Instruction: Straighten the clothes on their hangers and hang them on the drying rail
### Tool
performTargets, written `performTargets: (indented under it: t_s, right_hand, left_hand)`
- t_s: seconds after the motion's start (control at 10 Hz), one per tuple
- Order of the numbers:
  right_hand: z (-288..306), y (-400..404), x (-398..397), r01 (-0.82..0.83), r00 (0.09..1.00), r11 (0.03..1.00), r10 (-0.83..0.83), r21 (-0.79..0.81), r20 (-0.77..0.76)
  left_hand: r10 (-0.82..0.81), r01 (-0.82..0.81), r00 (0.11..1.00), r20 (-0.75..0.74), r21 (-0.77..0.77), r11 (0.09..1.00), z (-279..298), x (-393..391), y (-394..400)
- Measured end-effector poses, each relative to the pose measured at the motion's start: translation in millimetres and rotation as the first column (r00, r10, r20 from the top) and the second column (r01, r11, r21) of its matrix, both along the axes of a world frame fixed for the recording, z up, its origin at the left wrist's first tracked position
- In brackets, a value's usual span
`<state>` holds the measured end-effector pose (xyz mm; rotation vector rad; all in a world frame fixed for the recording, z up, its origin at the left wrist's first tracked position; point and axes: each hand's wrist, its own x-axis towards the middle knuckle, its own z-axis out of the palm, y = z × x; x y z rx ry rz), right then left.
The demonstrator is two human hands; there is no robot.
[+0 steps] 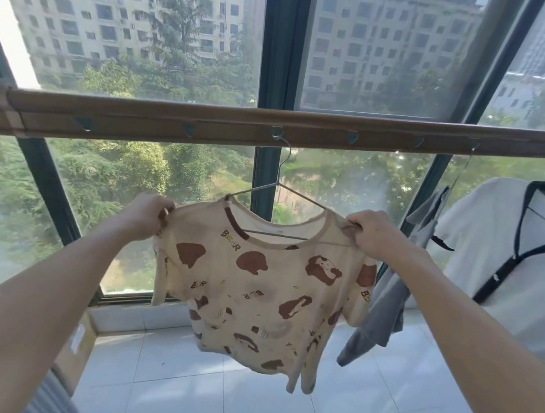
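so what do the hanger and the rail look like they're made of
The thin silver hanger looks like bare metal wire: slim, grey, shiny. The long brown drying rail has a matte finish; wood or coated metal, hard to tell. Its small hook holes glint like metal.

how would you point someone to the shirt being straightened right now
Find the brown rail across the window. From its middle clip a wire hanger holds a cream shirt, both hands pinching its shoulders. Only it has brown bears; its neighbours are grey and white.
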<state>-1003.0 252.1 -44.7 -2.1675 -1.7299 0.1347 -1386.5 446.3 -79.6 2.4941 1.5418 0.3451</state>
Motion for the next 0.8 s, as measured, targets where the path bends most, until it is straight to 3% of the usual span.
performTargets:
  t_s: [0.4, 0.5, 0.6, 0.8]
  right_hand:
    - [-0.7, -3.8, -6.1, 0.004, 0.999, 1.000, -0.004, -0.005, -0.043]
    - [-2.6, -5.0, -4.5, 0.013, 0.998, 1.000, -0.013, 0.003, -0.067]
    - [-3.9, -6.8, -4.2, 0.007, 0.998, 1.000, -0.007, 0.003, -0.065]
    - [3.3, -19.2, -11.9, 0.020, 0.987, 0.995, -0.004, 0.100, -0.161]
  left_hand:
    - [0.057, -0.058, 0.998, 0.010, 0.052, 0.997, 8.4, 17.1, -6.4]
    - [0.001, -0.007, 0.995, 0.096, 0.071, 0.997, 22.0, 34.1, -16.5]
    - [-0.115, 0.129, 0.959, 0.260, -0.040, 0.991, 44.3, 55.6, -34.6]
    - [-0.325, 0.343, 0.886, 0.330, 0.006, 0.939, 82.4, 94.9, -75.7]
